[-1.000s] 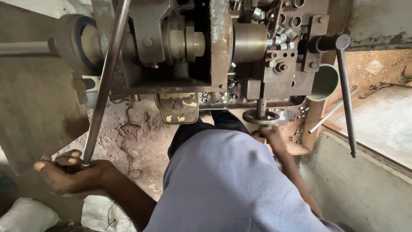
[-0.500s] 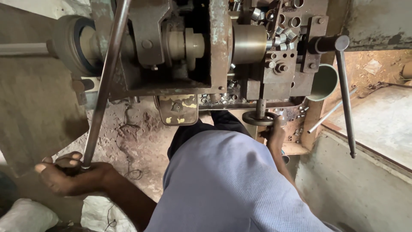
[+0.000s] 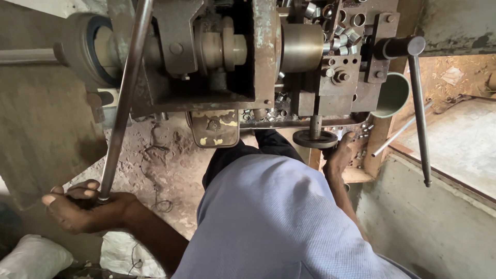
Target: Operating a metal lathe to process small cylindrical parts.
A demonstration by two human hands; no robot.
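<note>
I see a pale lavender-blue shirt (image 3: 274, 222) of smooth woven cloth filling the near centre, softly creased. Beyond it, dark trousers (image 3: 243, 152) show at the knees. Both forearms are bare below the sleeves, and my left hand (image 3: 77, 206) and right hand (image 3: 341, 155) wear no gloves.

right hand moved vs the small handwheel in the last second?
Yes. The right hand has risen slightly, closing in on the right edge of the small handwheel; a second ago it sat lower, just under the wheel.

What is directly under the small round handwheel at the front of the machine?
Under the handwheel is the right hand, fingers up against its rim. The wheel and hand cover what lies lower, so that cannot be seen.
</note>
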